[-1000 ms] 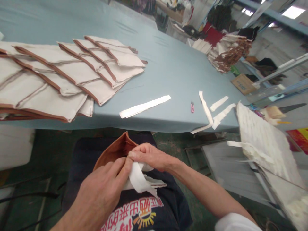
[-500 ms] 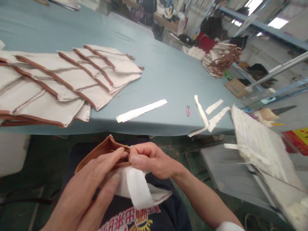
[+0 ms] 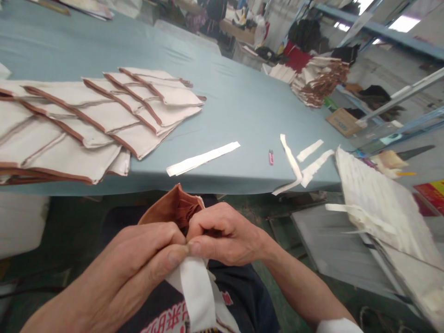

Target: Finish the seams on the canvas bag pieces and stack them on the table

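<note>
Over my lap, both hands pinch a brown-lined fabric piece (image 3: 175,210) together with a white strip (image 3: 199,291) that hangs down from between my thumbs. My left hand (image 3: 138,263) is closed, thumb and forefinger pressed on the strip's top. Closed as well, my right hand (image 3: 222,233) curls its fingers round the brown edge, thumb tip meeting the left thumb. The brown fabric bunches up just above my knuckles.
A blue-grey table (image 3: 239,101) stretches ahead. Overlapping cream bags with brown trim (image 3: 90,120) lie at its left. A long white strip (image 3: 203,158), a small pink object (image 3: 271,157) and several short strips (image 3: 305,162) lie near its front edge. A white stack (image 3: 378,203) sits right.
My hands have drawn closer together, thumbs now touching. The brown fabric has bunched upward and the white strip hangs straighter down. The view has shifted slightly.
</note>
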Motion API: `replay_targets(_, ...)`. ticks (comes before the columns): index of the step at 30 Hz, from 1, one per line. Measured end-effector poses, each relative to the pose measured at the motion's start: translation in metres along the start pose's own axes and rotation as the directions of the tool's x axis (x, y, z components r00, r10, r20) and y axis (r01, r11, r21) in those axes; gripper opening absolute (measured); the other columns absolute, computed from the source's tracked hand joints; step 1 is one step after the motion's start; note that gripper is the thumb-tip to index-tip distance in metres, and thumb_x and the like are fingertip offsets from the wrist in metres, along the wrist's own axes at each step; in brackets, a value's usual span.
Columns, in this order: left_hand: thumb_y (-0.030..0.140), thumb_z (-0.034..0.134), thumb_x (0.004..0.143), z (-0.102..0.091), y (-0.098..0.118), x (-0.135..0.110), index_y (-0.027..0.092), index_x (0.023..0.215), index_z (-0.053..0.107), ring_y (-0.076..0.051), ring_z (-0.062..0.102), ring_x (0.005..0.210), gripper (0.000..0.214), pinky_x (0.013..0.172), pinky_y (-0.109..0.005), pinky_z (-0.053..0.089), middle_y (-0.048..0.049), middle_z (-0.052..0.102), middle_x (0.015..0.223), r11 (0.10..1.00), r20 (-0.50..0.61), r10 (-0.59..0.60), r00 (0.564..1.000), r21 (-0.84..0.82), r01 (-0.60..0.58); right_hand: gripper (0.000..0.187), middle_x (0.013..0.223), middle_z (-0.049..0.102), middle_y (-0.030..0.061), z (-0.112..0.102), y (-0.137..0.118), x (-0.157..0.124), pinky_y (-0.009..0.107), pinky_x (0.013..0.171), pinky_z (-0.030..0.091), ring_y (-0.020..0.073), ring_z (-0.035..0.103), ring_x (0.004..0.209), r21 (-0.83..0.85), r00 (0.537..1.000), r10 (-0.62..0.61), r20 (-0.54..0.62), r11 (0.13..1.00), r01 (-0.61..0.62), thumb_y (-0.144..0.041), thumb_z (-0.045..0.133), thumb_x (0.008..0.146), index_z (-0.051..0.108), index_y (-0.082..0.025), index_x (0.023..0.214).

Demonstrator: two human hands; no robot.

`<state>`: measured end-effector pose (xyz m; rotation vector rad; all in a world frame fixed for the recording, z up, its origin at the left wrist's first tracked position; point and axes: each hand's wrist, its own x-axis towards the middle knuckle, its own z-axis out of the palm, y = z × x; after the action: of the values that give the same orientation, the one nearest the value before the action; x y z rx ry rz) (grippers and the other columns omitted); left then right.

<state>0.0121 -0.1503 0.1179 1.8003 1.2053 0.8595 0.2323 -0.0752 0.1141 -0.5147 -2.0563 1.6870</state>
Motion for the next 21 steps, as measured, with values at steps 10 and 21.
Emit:
replay_targets(10, 0.027, 0.047, 0.113, 0.017, -0.04, -0.004, 0.024, 0.069, 0.044, -0.01, 0.04, 0.05, 0.044, 0.047, -0.025, 0.03, 0.0084, 0.04, 0.062, 0.987, -0.009, 0.069, 0.998, -0.143, -0.07, 0.024, 0.08, 0.065, -0.0007, -0.009, 0.006, -0.007, 0.019, 0.064, 0.044, 0.0091, 0.055, 0.069, 0.104, 0.993, 0.053, 0.106, 0.992, -0.064, -0.033, 0.069, 0.107, 0.073, -0.013, 0.094)
replay_targets(21, 0.028, 0.054, 0.117, 0.027, -0.066, -0.022, 0.024, 0.072, 0.05, -0.01, 0.047, 0.05, 0.046, 0.053, -0.029, 0.032, 0.0092, 0.046, 0.061, 0.955, -0.101, 0.261, 0.96, 0.175, -0.241, 0.026, 0.087, 0.076, 0.0028, -0.009, 0.022, -0.016, 0.023, 0.073, 0.044, 0.0127, 0.065, 0.077, -0.281, 0.986, 0.088, 0.144, 0.959, -0.044, -0.033, 0.063, 0.111, 0.076, -0.017, 0.096)
